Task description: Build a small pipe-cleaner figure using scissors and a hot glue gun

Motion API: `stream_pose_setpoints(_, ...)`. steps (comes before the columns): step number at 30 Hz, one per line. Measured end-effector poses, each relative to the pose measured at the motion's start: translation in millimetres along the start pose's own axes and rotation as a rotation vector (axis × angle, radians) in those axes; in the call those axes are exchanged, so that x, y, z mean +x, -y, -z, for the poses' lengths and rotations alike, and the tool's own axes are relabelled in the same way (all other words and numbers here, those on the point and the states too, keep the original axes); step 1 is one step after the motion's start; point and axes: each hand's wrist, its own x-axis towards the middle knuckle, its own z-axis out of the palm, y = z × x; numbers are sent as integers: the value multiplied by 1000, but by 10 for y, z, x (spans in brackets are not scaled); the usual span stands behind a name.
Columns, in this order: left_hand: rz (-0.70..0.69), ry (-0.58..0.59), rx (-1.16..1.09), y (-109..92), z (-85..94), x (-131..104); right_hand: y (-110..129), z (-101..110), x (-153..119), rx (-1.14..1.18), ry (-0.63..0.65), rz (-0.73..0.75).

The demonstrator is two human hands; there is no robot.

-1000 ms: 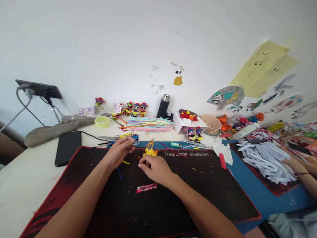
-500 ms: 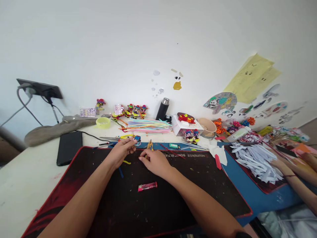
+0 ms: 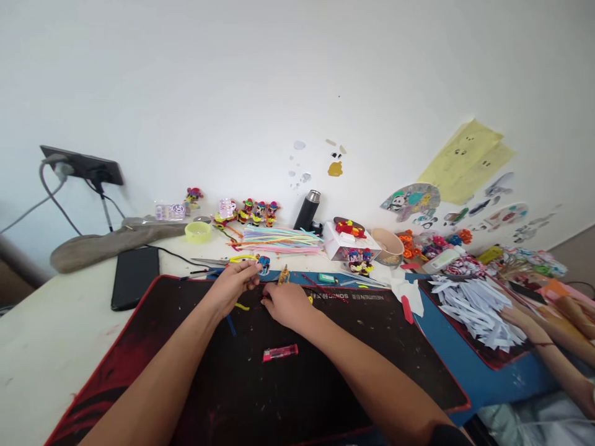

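Observation:
My left hand (image 3: 239, 282) is raised above the back of the dark desk mat (image 3: 307, 396), its fingers pinched. At its fingertips is a small blue figure (image 3: 263, 265) of fuzzy pipe cleaner, with a bit of red and white. Just to the right, my right hand (image 3: 288, 303) is low over the mat, palm down and fingers curled together; whatever they hold is hidden. A small yellow piece (image 3: 310, 299) shows beside its knuckles. Behind that hand stands a yellow-brown pointed object (image 3: 283, 274). A pink lighter (image 3: 280, 353) lies on the mat nearer me.
Scissors (image 3: 209, 261), a tape roll (image 3: 198, 232) and a bundle of pastel pipe cleaners (image 3: 281, 240) lie behind the mat. Finished figures (image 3: 259, 212), a black flask (image 3: 307, 209) and a white box (image 3: 349, 238) line the wall. At right, another person's hand (image 3: 515, 317) touches white paper strips (image 3: 478, 310).
The view has shifted slightly. Both hands keep nearly the same pose, and a small yellow piece now shows beside my right hand.

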Motion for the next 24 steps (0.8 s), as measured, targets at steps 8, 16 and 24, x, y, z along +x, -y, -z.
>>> stream_pose_setpoints(8, -18, 10, 53, -22, -19, -7, 10, -21, -20, -27, -2, 2)
stream_pose_setpoints(16, -14, 11, 96, -14, -22, -3, -33, -36, -83, 2, -25, 6)
stream_pose_setpoints(24, -29, 14, 122, -27, -34, -13, -42, -59, -92, 1, -16, 2)
